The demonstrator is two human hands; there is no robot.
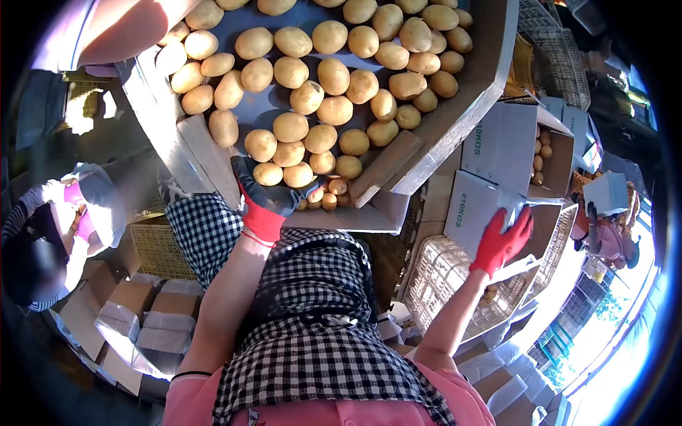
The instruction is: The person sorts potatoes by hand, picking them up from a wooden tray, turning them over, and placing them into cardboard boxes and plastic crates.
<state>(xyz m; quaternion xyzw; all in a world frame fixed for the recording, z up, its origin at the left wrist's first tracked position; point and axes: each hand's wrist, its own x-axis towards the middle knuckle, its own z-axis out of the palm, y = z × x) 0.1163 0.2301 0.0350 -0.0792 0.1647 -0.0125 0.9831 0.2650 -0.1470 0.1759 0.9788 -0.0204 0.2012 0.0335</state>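
Observation:
Many potatoes [291, 128] lie on a sloping grey sorting table with wooden side boards [462, 121]. My left hand [266, 202], in a red glove with a dark palm, is spread at the table's lower outlet, its fingers against the lowest potatoes. Small potatoes [329, 201] sit just right of it in an open carton [348, 221] below the outlet. My right hand [501, 241], in a red glove, is raised with fingers apart over a closed white carton [469, 213] marked 10KGS. It holds nothing.
A white plastic crate [440, 284] stands below my right hand. An open carton [554, 156] with potatoes is at the right. A yellow crate [167, 250] and packed cartons [153, 319] are at the left. Other people [53, 234] [611, 234] are at both sides.

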